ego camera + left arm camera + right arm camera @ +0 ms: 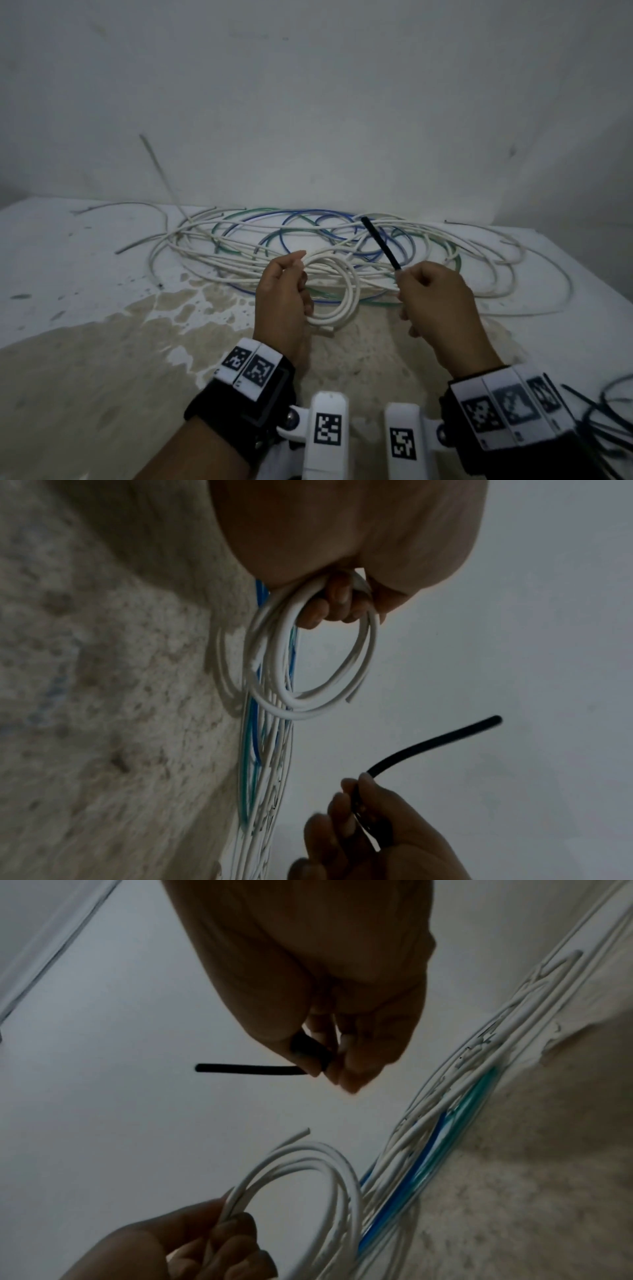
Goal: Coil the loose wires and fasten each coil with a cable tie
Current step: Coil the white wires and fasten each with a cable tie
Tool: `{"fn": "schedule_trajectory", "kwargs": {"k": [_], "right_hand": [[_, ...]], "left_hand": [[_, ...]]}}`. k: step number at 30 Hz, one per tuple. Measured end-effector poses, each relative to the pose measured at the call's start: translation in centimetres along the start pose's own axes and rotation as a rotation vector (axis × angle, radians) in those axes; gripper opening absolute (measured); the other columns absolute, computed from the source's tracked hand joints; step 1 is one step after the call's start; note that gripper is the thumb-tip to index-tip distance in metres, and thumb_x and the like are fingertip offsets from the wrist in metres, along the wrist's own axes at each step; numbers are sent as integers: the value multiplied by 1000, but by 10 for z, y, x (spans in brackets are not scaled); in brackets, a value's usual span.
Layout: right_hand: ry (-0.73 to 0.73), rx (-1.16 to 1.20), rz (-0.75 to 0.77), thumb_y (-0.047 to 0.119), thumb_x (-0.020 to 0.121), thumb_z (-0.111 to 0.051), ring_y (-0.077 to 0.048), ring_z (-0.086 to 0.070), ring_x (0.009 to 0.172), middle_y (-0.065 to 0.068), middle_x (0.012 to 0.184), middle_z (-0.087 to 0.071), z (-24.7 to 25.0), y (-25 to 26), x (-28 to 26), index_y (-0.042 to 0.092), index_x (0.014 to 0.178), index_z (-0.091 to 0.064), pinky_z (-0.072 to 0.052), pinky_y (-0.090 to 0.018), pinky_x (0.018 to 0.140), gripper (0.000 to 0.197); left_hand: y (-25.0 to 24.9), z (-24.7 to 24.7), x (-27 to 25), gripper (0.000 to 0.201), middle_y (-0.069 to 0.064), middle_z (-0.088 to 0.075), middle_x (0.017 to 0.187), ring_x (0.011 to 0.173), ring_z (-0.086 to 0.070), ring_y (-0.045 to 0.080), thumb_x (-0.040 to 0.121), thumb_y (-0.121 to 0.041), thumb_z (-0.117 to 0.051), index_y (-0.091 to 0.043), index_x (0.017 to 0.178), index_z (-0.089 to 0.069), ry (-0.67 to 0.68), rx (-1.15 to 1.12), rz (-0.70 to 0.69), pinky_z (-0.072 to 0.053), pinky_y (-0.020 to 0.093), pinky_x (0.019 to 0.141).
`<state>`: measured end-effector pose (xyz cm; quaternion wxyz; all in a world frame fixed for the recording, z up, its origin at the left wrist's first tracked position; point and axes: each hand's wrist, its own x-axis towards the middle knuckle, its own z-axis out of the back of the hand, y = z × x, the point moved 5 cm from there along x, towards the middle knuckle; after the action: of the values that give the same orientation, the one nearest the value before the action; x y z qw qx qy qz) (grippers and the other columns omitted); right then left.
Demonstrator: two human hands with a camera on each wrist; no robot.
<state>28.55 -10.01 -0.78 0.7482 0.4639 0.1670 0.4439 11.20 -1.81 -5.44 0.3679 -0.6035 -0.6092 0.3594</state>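
My left hand [284, 294] grips a small coil of white wire [337, 291], lifted a little above the table; the left wrist view shows my fingers [329, 607] curled round the coil [308, 669]. To its right, my right hand [435, 294] pinches a black cable tie [382, 243] by one end, its free end pointing up and away. The right wrist view shows the black cable tie [246, 1068] sticking out from my fingertips [342, 1069], apart from the white coil [308, 1172]. A loose tangle of white, blue and green wires [342, 240] lies behind both hands.
The table [85, 274] has a white surface with a worn brown patch near me. A grey wall [308, 102] stands close behind the wires. More black cable ties [606, 421] lie at the table's right front edge.
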Motion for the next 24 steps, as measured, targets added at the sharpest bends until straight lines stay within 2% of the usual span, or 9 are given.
{"fn": "schedule_trajectory", "kwargs": {"k": [2, 4, 8, 12, 13, 15, 17, 20, 24], "right_hand": [[87, -100, -26, 22, 87, -53, -26, -47, 58, -24, 72, -55, -6, 0, -2, 7, 66, -48, -38, -33, 52, 26], [315, -233, -91, 17, 87, -49, -23, -42, 58, -22, 71, -49, -19, 1, -7, 9, 70, -48, -29, -26, 50, 19], [525, -365, -213, 18, 91, -46, -16, -46, 49, -4, 62, -50, -33, -2, -16, 12, 71, -50, -38, -21, 46, 21], [551, -302, -257, 18, 93, -46, -13, -43, 47, -1, 60, -47, -43, 3, -14, 17, 63, -44, -37, -19, 43, 29], [550, -244, -271, 17, 93, -46, -13, -43, 44, -1, 57, -47, -45, 6, -13, 16, 63, -44, -36, -19, 41, 30], [549, -88, -311, 15, 92, -47, -14, -40, 36, -1, 48, -46, -47, 11, -10, 14, 60, -45, -30, -17, 38, 31], [551, 73, -308, 12, 90, -47, -15, -37, 34, -3, 47, -44, -50, 17, -9, 12, 61, -45, -26, -17, 38, 29], [514, 284, -252, 9, 91, -48, -16, -39, 40, -7, 57, -50, -53, 21, -10, 8, 71, -54, -28, -18, 37, 21], [433, 541, -240, 11, 94, -50, -13, -44, 43, -3, 61, -54, -54, 16, -9, 7, 84, -62, -31, -20, 38, 16]], "left_hand": [[-4, 2, 2, 20, -8, -41, 54, 42, -31, 7, 99, -12, -45, -19, 91, -62, -21, 46, -72, -29, 19, 40], [-7, 4, 3, 18, -12, -44, 48, 41, -34, 6, 99, -13, -47, -21, 92, -62, -43, 106, -134, -32, 19, 41], [-13, 6, 3, 17, -11, -52, 50, 44, -40, 7, 98, -15, -48, -24, 92, -62, -86, 182, -228, -35, 28, 52], [-14, 1, -3, 16, 27, -60, 90, 81, -49, 48, 97, -17, -51, -25, 92, -64, -69, 221, -271, -43, 40, 70], [-13, -1, -6, 16, 22, -61, 84, 76, -48, 45, 97, -18, -51, -24, 91, -64, -49, 235, -270, -44, 40, 69], [-12, -4, -9, 18, -1, -55, 62, 64, -49, 17, 97, -22, -50, -23, 90, -66, 5, 254, -265, -43, 30, 66], [-11, -6, -11, 23, -6, -50, 53, 59, -47, 3, 97, -26, -49, -18, 90, -69, 36, 309, -267, -40, 24, 64], [-10, -7, -12, 21, -2, -49, 53, 60, -46, 5, 95, -25, -53, -13, 96, -69, 61, 342, -276, -39, 23, 62], [-9, -13, -13, 9, -10, -47, 52, 49, -40, 7, 94, -26, -56, -30, 101, -55, 134, 324, -234, -35, 22, 52]]}}
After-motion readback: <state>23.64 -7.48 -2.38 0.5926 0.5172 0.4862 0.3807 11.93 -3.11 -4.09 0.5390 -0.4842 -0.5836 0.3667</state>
